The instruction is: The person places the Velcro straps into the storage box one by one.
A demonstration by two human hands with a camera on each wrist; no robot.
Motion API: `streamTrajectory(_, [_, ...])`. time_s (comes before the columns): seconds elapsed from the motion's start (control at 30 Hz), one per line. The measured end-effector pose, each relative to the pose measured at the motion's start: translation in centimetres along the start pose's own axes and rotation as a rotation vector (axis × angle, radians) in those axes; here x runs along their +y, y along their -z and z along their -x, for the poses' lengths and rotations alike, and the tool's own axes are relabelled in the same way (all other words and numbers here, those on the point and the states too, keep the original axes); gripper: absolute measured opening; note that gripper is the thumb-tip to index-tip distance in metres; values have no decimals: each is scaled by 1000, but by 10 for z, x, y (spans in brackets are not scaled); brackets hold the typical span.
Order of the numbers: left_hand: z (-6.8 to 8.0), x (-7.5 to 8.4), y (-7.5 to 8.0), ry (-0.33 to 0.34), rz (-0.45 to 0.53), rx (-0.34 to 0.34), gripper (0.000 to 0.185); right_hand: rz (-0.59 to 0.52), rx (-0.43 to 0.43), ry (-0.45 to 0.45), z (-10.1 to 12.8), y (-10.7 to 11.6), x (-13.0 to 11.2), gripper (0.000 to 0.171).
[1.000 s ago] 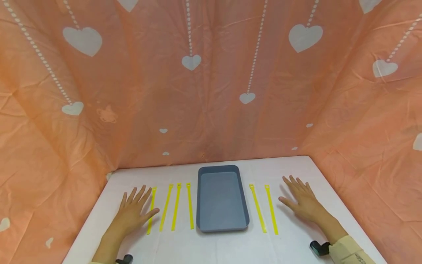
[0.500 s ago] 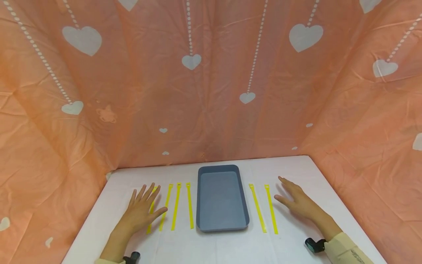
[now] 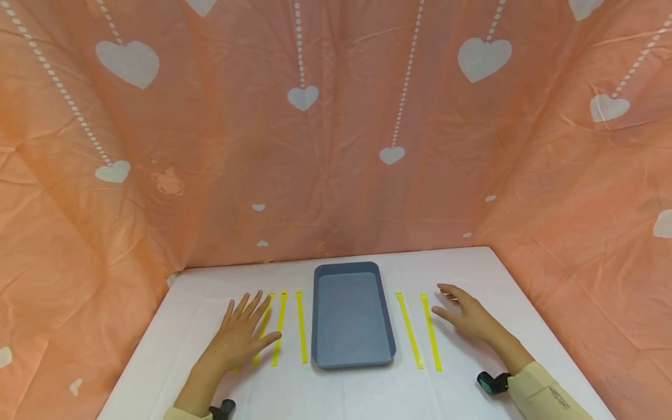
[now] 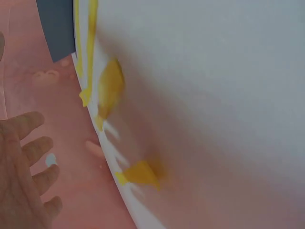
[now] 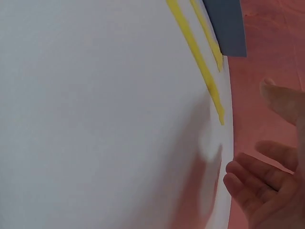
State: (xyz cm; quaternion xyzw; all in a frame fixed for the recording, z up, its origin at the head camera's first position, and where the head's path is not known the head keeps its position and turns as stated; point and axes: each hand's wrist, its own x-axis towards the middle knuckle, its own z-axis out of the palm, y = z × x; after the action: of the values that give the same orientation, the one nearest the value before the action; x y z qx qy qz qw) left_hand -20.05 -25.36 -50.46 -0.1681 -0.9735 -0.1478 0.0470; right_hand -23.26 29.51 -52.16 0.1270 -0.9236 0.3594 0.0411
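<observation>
My left hand (image 3: 238, 341), fingers spread flat, lies over the yellow ties (image 3: 280, 326) at lower left of the grey tray (image 3: 353, 361). My right hand (image 3: 467, 318), fingers apart and empty, sits just right of two more ties (image 3: 430, 332) on the bench (image 3: 357, 391).

Orange-pink plastic sheeting (image 3: 336, 175) is hanging as a crinkled backdrop behind and along both sides of a white table (image 3: 357, 396). White hearts (image 3: 485, 57) on dotted strings are running down the sheeting. Soft, even light is falling across the tabletop, casting only faint shadows.
</observation>
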Motion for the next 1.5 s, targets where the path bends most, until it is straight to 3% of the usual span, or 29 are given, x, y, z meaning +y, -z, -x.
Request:
streamTrajectory(0.27, [-7, 11, -5, -12, -2, -37, 94, -95, 3, -31, -9, -3, 1, 61])
streamTrajectory(0.47, [-10, 21, -10, -44, 4, -17, 96, -157, 9, -36, -15, -6, 4, 51])
streamTrajectory(0.9, [-15, 44, -14, -83, 17, -96, 103, -173, 23, -80, -23, -11, 3, 39])
streamTrajectory(1.2, [-15, 54, -20, -155, 19, -46, 101, -184, 39, -125, -25, -13, 2, 36])
streamTrajectory(1.5, [-17, 63, -25, -186, -7, -91, 104, -188, 30, -170, -30, -14, 1, 35])
